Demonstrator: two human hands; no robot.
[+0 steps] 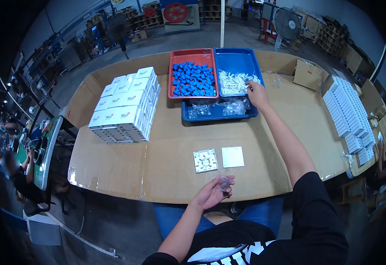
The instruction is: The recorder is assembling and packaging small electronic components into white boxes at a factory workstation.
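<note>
Near the table's front edge my left hand (210, 194) is closed on a small clear plastic bag (223, 183), with something dark low in it that I cannot make out. My right hand (256, 93) reaches over the right side of the blue tray (235, 55), its fingertips pinched at the small white stick-like plastic pieces (233, 84). Whether a piece is between them is too small to tell. In front of me a square white box base (205, 160) with a moulded inside lies beside a flat white square plate (233, 157).
A red tray (192, 54) holds many blue parts. Clear bags lie in a lower blue tray (219, 117). Stacked white boxes (122, 106) stand left; stacked white parts (350, 115) stand far right. Cardboard walls rim the table. Other people sit at far left and far right.
</note>
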